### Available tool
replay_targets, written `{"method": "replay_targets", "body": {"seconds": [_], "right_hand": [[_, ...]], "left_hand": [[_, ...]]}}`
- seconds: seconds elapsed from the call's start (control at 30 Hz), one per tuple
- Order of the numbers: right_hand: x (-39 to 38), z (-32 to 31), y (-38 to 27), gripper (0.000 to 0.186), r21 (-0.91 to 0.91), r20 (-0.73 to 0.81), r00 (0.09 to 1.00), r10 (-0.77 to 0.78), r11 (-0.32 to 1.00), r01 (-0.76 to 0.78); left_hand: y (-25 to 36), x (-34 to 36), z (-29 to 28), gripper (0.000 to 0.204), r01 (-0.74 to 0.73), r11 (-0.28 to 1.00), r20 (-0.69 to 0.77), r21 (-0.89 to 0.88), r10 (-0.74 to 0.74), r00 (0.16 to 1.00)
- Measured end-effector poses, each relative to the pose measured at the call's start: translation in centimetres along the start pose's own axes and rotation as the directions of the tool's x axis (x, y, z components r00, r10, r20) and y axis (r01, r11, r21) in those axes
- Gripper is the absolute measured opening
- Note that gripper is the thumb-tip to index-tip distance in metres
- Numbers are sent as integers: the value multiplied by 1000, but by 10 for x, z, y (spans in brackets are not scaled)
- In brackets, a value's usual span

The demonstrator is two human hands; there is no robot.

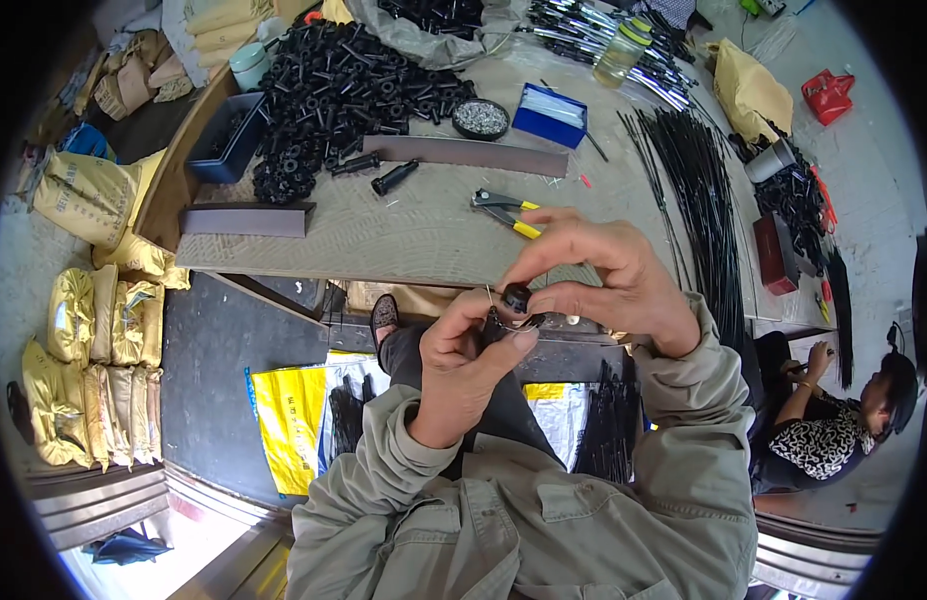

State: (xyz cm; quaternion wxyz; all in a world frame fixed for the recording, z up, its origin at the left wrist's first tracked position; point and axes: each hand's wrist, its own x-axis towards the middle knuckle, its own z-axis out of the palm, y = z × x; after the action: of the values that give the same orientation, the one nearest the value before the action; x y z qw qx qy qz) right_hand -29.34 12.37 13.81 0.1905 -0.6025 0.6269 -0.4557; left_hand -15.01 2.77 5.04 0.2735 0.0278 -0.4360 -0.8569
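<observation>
A small black part [516, 297], seemingly plastic, is pinched between the left hand [470, 362] and right hand [595, 275] fingers.

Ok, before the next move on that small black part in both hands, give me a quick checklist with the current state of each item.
1. Small black part held: ok, pinched between the left hand and right hand, above the lap.
2. Thin wire piece at the part seated: cannot tell, too small.
3. Yellow-handled pliers within reach: ok, lying on the table just beyond the hands.
4. Supply of black parts: ok, a large pile on the table.
5. Bowl of small metal pieces: ok, filled, beside the pile.
6. Neighbour's hand apart: ok, far off at the right.
</observation>
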Motion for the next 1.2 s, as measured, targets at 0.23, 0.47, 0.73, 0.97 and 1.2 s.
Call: {"method": "replay_targets", "body": {"seconds": [0.23,0.47,0.73,0.97,1.2], "right_hand": [[-9,1,4,27,-142,-40,995,-95,986,89],[-18,36,2,29,-417,-290,941,-176,908,41],[-22,51,16,29,-291,-378,895,-235,948,126],[-25,52,22,31,-219,-367,900,-234,962,162],[-35,83,38,53,465,-569,809,150,870,166]], "left_hand": [[-3,1,5,24,24,1000,-24,-15,-25,999],[-4,-1,-10,27,34,998,52,-60,-31,998],[-6,-8,-19,35,-67,998,19,-2,67,998],[0,-9,-15,39,-103,994,10,-30,103,995],[9,-10,-9,34,-104,994,-42,36,106,993]]}}
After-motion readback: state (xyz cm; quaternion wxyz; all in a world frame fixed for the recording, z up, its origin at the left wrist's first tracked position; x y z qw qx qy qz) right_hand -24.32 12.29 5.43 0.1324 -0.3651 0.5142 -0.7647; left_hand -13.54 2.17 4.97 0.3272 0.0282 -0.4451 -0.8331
